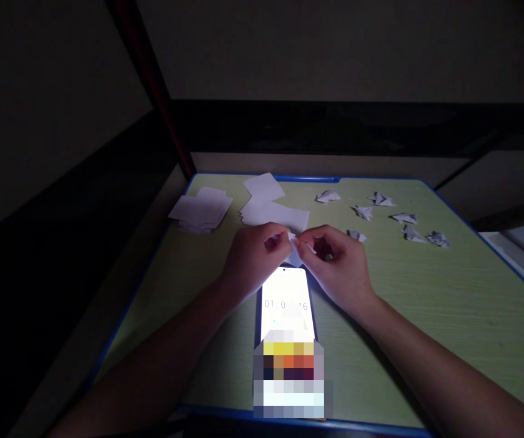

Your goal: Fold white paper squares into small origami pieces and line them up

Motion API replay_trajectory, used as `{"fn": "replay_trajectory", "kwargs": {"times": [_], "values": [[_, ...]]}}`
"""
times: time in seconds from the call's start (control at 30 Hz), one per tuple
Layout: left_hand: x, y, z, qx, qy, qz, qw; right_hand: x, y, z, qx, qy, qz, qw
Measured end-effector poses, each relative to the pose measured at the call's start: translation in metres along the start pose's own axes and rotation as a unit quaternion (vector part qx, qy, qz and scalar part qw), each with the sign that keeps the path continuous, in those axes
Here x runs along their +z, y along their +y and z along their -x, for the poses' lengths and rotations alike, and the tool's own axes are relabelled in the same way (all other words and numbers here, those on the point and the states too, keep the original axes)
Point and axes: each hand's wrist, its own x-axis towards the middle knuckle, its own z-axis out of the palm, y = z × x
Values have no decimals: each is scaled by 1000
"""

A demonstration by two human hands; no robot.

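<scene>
A small piece of white folded paper (294,255) is pinched between my two hands, above the top end of a lit phone (284,292). My left hand (257,252) grips its left side between thumb and fingers. On the right, my right hand (337,258) pinches the other side, fingers curled. Parts of the paper are hidden behind the fingertips. The phone lies on the table with a timer on its bright screen; its lower part is pixelated. Just beyond my right hand sits a small folded paper piece (356,235), partly covered.
Loose white sheets (273,214) lie beyond my hands, with a stack of paper (202,210) to their left. Several folded paper pieces (363,212) are scattered at the back right. The green table (426,316) has a blue edge, and the room is dark.
</scene>
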Motion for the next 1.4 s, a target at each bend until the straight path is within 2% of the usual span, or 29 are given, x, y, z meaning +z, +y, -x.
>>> {"fn": "replay_trajectory", "kwargs": {"times": [0.57,0.67,0.77,0.9,1.0,1.13,1.4], "values": [[1,-1,1,-21,-7,30,999,2,0,1,-1,-3,14,1000],[1,0,1,-19,-3,29,999,1,-2,1,-30,-3,29,999],[1,1,1,-25,6,35,999,0,-3,1,-90,-1,64,994],[0,3,0,-56,13,75,995,-1,-4,0,-175,-7,129,976],[-2,4,-1,-71,17,85,994,-3,-4,0,-215,-22,172,961],[-4,3,-5,-86,34,105,990,-5,-5,0,-238,-33,198,950],[-4,2,-9,-142,54,162,975,-6,-4,-1,-253,-33,198,947]]}}
